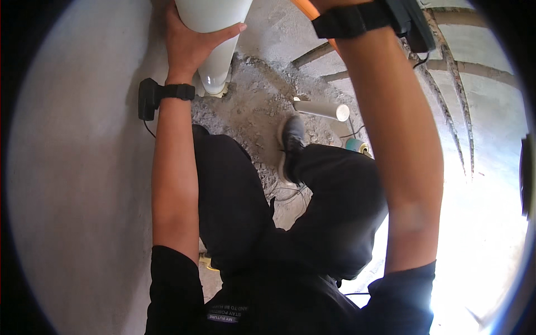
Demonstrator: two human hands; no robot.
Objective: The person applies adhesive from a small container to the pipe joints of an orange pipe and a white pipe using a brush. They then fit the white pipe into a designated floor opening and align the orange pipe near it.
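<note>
My left hand (190, 44) grips a large white vertical pipe (215, 14) against the grey wall, with the thumb pressed across its side. The pipe's lower, glossy end stands in a rubble-strewn patch of floor. My right hand (329, 4) is mostly cut off by the top edge, so its fingers are hidden; an orange object (304, 8) shows just beside it, and I cannot tell whether the hand holds it. Black strapped devices are on both my wrists.
A short white pipe (321, 109) lies on the broken concrete (262, 89) by my shoe (293, 139). Nearby are a small teal can (354, 144) and thin cables. Chased channels (455, 84) run along the right. A grey wall (84, 167) rises close on my left.
</note>
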